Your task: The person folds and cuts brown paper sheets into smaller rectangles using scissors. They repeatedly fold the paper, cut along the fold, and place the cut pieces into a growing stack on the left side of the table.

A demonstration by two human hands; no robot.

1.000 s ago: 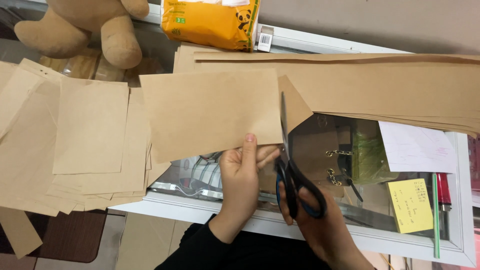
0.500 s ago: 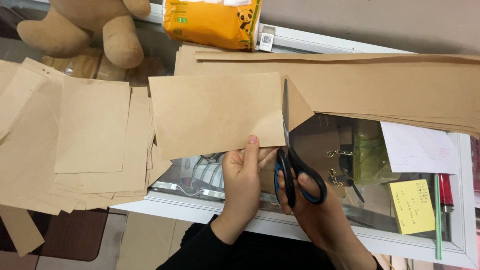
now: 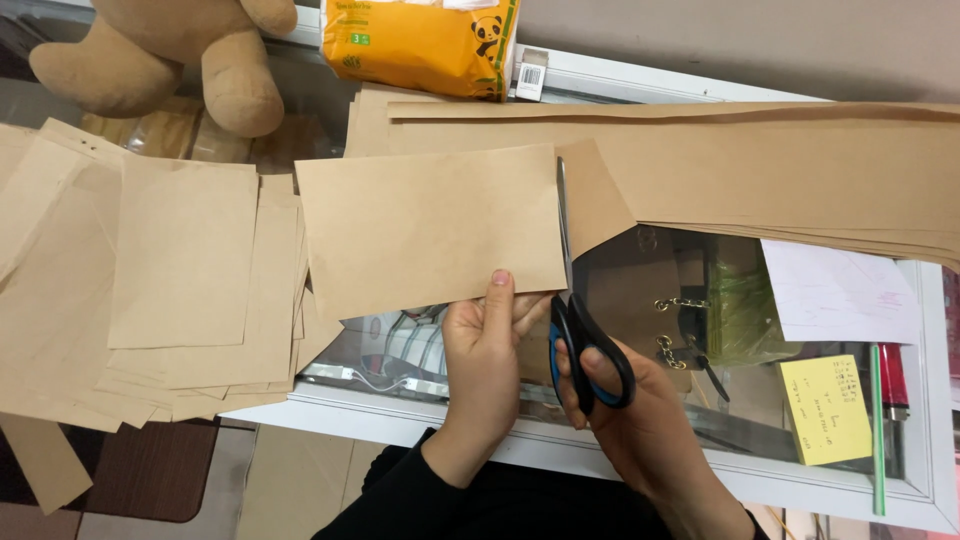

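left hand [image 3: 485, 350] pinches brown paper sheet [image 3: 430, 230] taut; right hand [image 3: 625, 420] grips scissors [image 3: 580, 330], blades nearly through; best keep cut straight along the edge.

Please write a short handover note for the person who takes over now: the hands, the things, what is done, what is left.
Left hand: pinches the lower edge of the brown paper piece.
Right hand: in the scissors, blades up along the piece's right edge.
Long paper strip: lies to the right.
Done: cut sheets stacked on the left.
Left: the cut seems to be at its top end; the strip remains uncut.
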